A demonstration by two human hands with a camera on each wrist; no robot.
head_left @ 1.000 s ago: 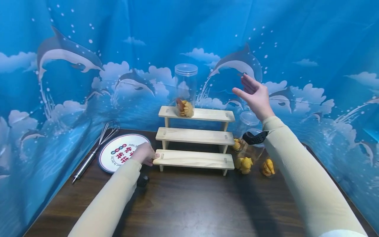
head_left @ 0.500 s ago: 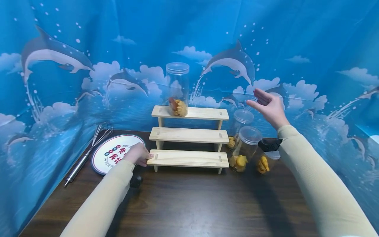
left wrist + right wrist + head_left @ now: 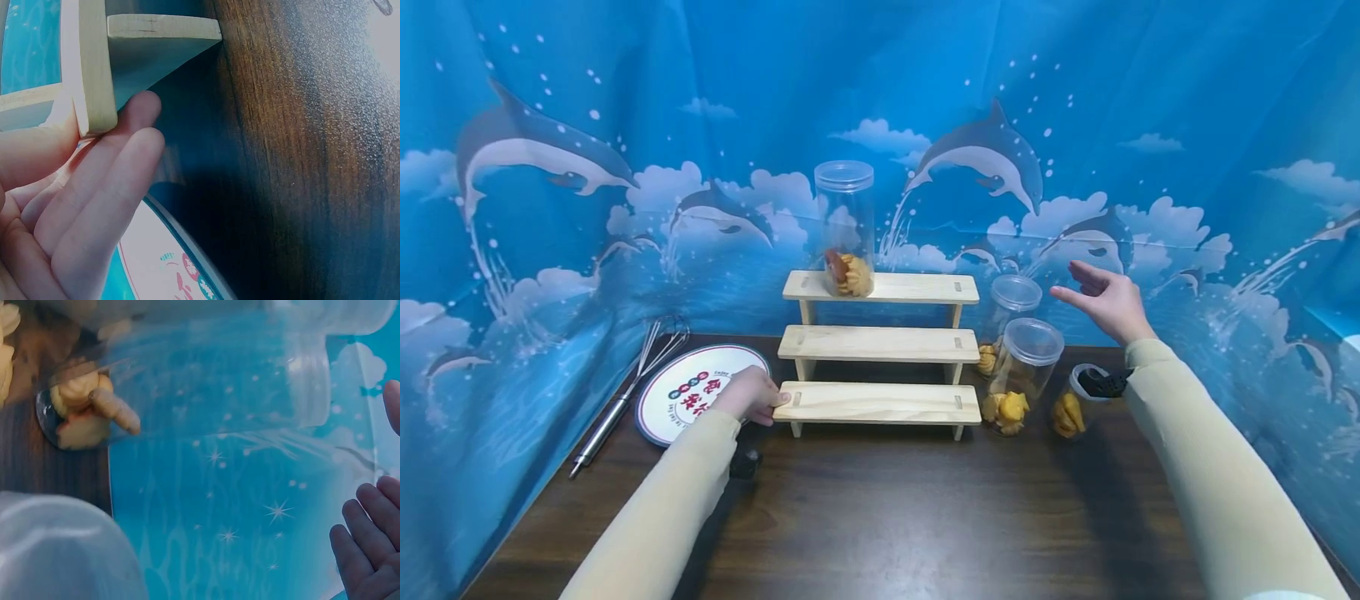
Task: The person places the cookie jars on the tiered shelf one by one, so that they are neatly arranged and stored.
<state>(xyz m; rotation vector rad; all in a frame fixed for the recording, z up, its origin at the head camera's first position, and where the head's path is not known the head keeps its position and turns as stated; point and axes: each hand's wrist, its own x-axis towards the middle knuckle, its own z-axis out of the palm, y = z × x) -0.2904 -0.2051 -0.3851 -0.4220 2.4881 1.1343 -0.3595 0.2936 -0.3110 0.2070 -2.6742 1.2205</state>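
Note:
My left hand (image 3: 748,393) pinches the left end of the lowest board of a three-step wooden display stand (image 3: 880,402). In the left wrist view its thumb lies on the board (image 3: 95,69), with the fingers (image 3: 103,200) extending beneath. A tall clear jar (image 3: 845,221) with cookies at its bottom stands upright on the top step, left of centre. My right hand (image 3: 1108,302) hovers in the air with thumb and fingers spread apart, holding nothing. Below and left of it stand two lidded cookie jars, a front one (image 3: 1030,354) and a rear one (image 3: 1015,300).
A smaller cookie jar (image 3: 1070,408) stands at the right, partly behind the right wrist's black strap (image 3: 1105,383). Left of the stand lie a round printed plate (image 3: 662,400) and a metal whisk (image 3: 617,412). A blue dolphin curtain (image 3: 880,83) hangs behind the dark wooden table (image 3: 850,517).
My right hand has moved right and down, away from the stand, uncovering the jars on the right. The left hand keeps its hold on the lowest board. The head view has shifted slightly.

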